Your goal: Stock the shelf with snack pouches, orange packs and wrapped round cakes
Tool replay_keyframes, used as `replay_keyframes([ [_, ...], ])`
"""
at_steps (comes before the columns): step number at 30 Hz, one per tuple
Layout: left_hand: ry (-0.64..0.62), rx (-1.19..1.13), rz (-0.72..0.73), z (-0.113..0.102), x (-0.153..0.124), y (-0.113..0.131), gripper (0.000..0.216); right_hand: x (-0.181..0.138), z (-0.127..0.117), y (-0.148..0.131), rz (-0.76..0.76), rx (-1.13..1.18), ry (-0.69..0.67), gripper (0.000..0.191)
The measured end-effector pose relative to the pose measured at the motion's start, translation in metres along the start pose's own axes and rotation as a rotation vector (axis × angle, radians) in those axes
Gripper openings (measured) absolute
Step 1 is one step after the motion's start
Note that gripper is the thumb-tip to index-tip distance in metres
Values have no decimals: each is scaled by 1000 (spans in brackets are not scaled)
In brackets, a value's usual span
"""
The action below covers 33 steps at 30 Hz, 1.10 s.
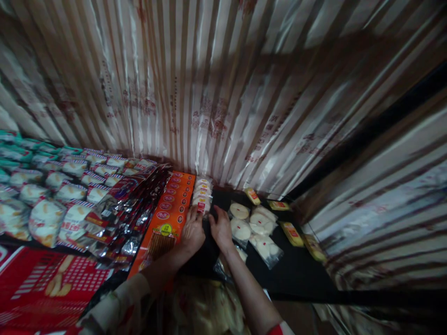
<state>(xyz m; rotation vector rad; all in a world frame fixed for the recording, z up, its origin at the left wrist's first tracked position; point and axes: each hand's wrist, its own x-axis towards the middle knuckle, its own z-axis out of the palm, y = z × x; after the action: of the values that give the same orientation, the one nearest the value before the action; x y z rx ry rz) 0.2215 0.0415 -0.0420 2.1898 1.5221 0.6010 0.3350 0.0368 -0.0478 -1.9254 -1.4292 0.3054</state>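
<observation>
A short row of overlapping clear packets (202, 190) with white contents and red labels lies on the black table, just right of an orange printed strip. The fingers of my left hand (191, 233) stretch forward and touch the front packet's near edge. My right hand (222, 230) is at the row's near right corner, thumb and fingers apart, with nothing visible in it. Whether its fingertips touch the packet I cannot tell. To its right are several clear bags of round white pieces (240, 229), and one more bag is partly hidden beneath my right forearm.
Left of the orange strip (167, 209) are dark red shiny packets (122, 223) and rows of white snack bags (71, 190). A red printed panel (52, 288) hangs in front. Small yellow packs (292, 234) lie rightward on the black table (289, 274). Pleated printed sheeting (209, 93) rises behind.
</observation>
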Motion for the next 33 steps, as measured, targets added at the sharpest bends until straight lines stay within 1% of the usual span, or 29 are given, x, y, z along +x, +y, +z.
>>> replay_keyframes([
  [3, -3, -6, 36, -4, -11, 6, 53, -31, -24, 10, -76, 37, 64, 39],
  [6, -58, -44, 118, -7, -30, 16, 47, -68, -48, 28, -89, 5, 148, 39],
  [8, -118, -79, 201, -6, -47, 25, 42, -90, -59, 43, -67, -43, 196, 40],
  [11, -249, -118, 324, 3, -74, 35, 44, -118, -66, 65, -32, -97, 205, 44],
  [13, -333, -96, 356, 12, -90, 39, 54, -131, -65, 74, 13, -114, 177, 45],
  [14, -354, -72, 366, 17, -96, 41, 59, -136, -64, 75, 33, -110, 160, 46],
  [16, -339, -15, 387, 26, -106, 43, 58, -142, -62, 75, 55, -69, 127, 45],
  [18, -279, 45, 386, 33, -113, 44, 46, -145, -61, 70, 69, -4, 116, 45],
  [20, -233, 102, 355, 38, -118, 45, 39, -148, -60, 64, 113, 61, 124, 46],
  [22, -207, 144, 308, 39, -122, 45, 37, -150, -60, 60, 182, 123, 131, 48],
  [25, -194, 155, 275, 32, -124, 45, 38, -156, -60, 60, 243, 213, 112, 47],
  [28, -203, 99, 288, 15, -123, 41, 40, -160, -61, 63, 239, 246, 101, 46],
  [30, -215, 22, 333, 1, -120, 36, 42, -160, -65, 62, 211, 211, 134, 46],
  [33, -261, -108, 468, -22, -111, 31, 41, -152, -74, 54, 113, 135, 212, 45],
])
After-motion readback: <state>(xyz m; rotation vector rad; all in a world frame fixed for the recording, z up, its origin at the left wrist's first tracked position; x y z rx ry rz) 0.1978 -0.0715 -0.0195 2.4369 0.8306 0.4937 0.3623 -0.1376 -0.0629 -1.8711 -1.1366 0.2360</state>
